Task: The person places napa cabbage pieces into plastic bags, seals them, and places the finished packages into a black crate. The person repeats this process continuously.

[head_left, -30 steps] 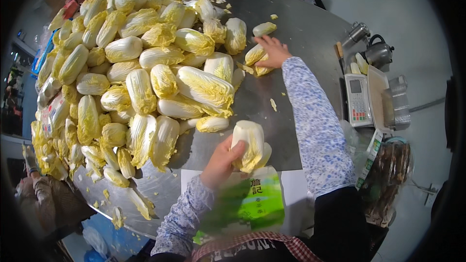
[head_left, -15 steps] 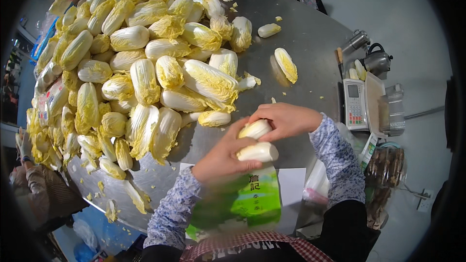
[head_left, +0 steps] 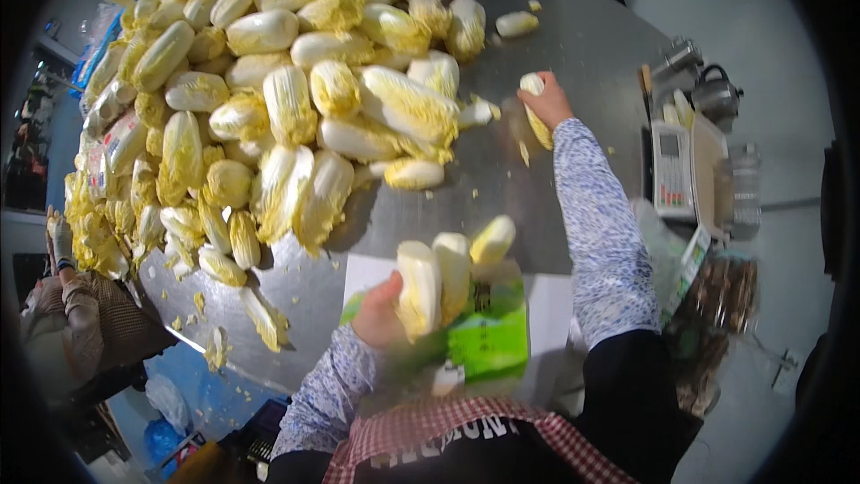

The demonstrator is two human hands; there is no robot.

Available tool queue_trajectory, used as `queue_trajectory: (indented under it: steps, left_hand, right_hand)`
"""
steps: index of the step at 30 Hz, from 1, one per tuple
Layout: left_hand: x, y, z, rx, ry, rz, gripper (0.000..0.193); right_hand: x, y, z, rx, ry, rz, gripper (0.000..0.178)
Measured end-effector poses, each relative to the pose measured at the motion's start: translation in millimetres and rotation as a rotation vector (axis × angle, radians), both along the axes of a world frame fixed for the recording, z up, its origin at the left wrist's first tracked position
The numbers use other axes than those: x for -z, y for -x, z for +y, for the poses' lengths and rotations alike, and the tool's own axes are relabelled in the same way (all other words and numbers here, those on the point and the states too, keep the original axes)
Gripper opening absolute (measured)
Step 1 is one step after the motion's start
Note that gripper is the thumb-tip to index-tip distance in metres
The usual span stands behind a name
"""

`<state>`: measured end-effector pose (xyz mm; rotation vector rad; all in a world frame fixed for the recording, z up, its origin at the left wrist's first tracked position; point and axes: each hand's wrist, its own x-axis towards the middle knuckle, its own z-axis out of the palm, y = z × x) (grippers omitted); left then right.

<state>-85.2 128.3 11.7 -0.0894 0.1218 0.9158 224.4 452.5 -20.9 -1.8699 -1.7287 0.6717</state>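
Observation:
In my left hand (head_left: 380, 312), a pale napa cabbage (head_left: 418, 282) is gripped upright, its white end upward. A second napa cabbage (head_left: 453, 271) stands right against it; whether my fingers also hold that one is hidden. Just beyond lies a smaller yellow-white cabbage piece (head_left: 494, 239). Under them is a green printed plastic bag (head_left: 491, 341) on a white sheet (head_left: 549, 309). My right arm reaches far across the steel table, and my right hand (head_left: 550, 100) is closed around the upper part of a small napa cabbage (head_left: 538, 124).
A big heap of napa cabbages (head_left: 291, 103) covers the table's left side. One small cabbage (head_left: 517, 24) lies farther back. At right are a digital scale (head_left: 672, 170), a kettle (head_left: 717, 92) and a wooden-handled tool (head_left: 645, 81). Another person's arm (head_left: 81, 300) shows at left.
My right hand has left the cabbages near the bag and reached away to grasp the small cabbage on the table. My left hand has moved nearer me with its cabbage. The view has shifted.

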Motion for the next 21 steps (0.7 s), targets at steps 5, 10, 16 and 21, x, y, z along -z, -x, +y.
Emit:
queue_trajectory:
  steps: [5, 10, 16, 21]
  left_hand:
    - [-11, 7, -31, 0.043, 0.012, 0.305, 0.053]
    - [-59, -36, -34, 0.341, -0.235, 0.845, 0.049]
    - [-38, -98, -44, 0.03, -1.546, 1.957, 0.041]
    - [1, -117, -62, 0.064, -1.858, 2.069, 0.052]
  right_hand:
    - [-76, 1, -184, -0.136, 0.005, 0.636, 0.037]
    - [-76, -6, -372, 0.098, 0.353, 0.708, 0.034]
    - [-24, 30, -484, 0.214, 0.305, 0.964, 0.037]
    - [11, 54, -501, 0.397, 0.121, 0.707, 0.039]
